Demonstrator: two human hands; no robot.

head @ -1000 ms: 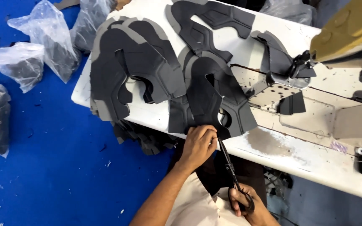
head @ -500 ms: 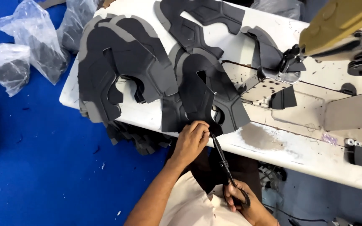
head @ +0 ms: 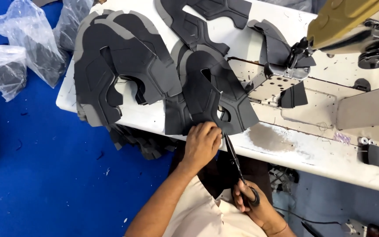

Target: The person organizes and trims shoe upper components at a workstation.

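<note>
Curled over the near table edge, the left hand (head: pixel 203 141) pinches the lower rim of a dark grey shoe-upper panel (head: pixel 216 94), fingers pressed together on the material. That panel lies on the white table (head: pixel 286 151), at the front of a heap of similar cut pieces (head: pixel 119 66). Lower down, the right hand (head: pixel 254 205) is closed through the loops of one pair of black scissors (head: pixel 235 160), whose tips reach up to the panel's edge just beside the left thumb. Compared with half a second ago, both hands sit in much the same pose and the scissors keep their slant; only the view has shifted slightly. Three clear plastic bags (head: pixel 31 39) of dark pieces are visible on the blue floor (head: pixel 44 184), and one sewing machine (head: pixel 347 17) stands at the right.
</note>
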